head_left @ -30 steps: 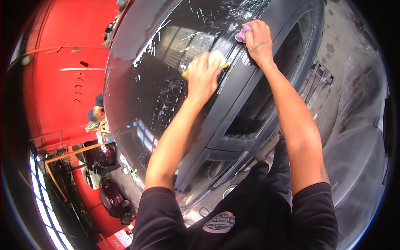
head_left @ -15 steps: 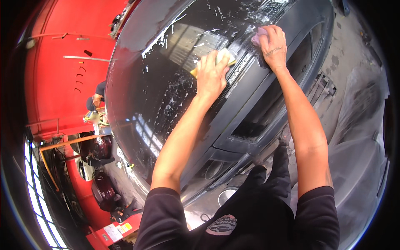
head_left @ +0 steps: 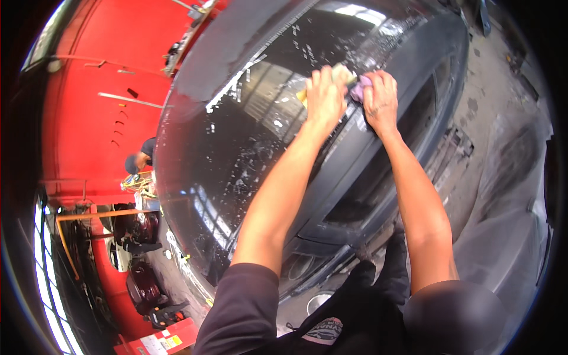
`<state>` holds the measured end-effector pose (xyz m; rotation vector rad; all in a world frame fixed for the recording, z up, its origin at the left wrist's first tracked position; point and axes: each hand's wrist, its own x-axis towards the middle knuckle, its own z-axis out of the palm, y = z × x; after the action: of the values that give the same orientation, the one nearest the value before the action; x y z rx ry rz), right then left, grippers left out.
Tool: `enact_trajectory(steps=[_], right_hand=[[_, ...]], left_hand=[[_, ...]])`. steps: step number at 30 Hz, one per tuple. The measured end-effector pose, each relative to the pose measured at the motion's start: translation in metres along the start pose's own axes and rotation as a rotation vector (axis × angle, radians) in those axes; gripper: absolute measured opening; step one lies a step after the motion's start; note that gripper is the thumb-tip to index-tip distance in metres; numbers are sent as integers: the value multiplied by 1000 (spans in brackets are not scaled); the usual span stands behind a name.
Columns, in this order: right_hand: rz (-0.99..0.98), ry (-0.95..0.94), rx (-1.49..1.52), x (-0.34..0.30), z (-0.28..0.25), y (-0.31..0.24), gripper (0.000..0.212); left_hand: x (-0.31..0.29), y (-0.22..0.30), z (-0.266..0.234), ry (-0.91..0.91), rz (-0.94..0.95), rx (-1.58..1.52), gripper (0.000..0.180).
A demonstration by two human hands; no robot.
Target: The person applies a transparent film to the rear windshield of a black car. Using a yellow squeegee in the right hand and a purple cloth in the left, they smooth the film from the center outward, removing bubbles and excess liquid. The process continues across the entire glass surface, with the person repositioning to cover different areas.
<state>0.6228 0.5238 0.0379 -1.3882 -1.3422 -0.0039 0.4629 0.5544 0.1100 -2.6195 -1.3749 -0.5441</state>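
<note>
A dark car roof (head_left: 236,136) spreads before me, wet and spotted with white suds. My left hand (head_left: 324,103) is closed around a yellow and pale sponge (head_left: 343,74), on the glossy dark part near the roof's right edge. Just to its right, my right hand (head_left: 381,100) grips a bunched purple cloth (head_left: 358,90) over the matte grey roof rail (head_left: 340,157). The two hands are close together, the cloth almost against the sponge. My fingers cover parts of both.
Side windows (head_left: 367,195) run below the rail on the right. A white bucket (head_left: 318,303) stands on the floor by my legs. At the left, another person (head_left: 141,158) is beyond the car, before a red wall (head_left: 100,136). Translucent sheeting (head_left: 503,236) covers something at the right.
My left hand has moved right and slightly up with the sponge. My right hand has come down and a little left with the cloth, so the hands are closer. The view has shifted slightly.
</note>
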Motion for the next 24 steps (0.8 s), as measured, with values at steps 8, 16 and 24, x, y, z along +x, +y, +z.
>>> enact_trajectory(steps=[8, 16, 24], right_hand=[[89, 13, -56, 5, -7, -1, 25], [49, -56, -18, -2, 5, -11, 30], [24, 18, -68, 1, -4, 5, 24]], left_hand=[[-192, -20, -68, 37, -17, -55, 54], [11, 2, 6, 95, 50, -45, 45], [-215, -31, -85, -18, -55, -33, 62]])
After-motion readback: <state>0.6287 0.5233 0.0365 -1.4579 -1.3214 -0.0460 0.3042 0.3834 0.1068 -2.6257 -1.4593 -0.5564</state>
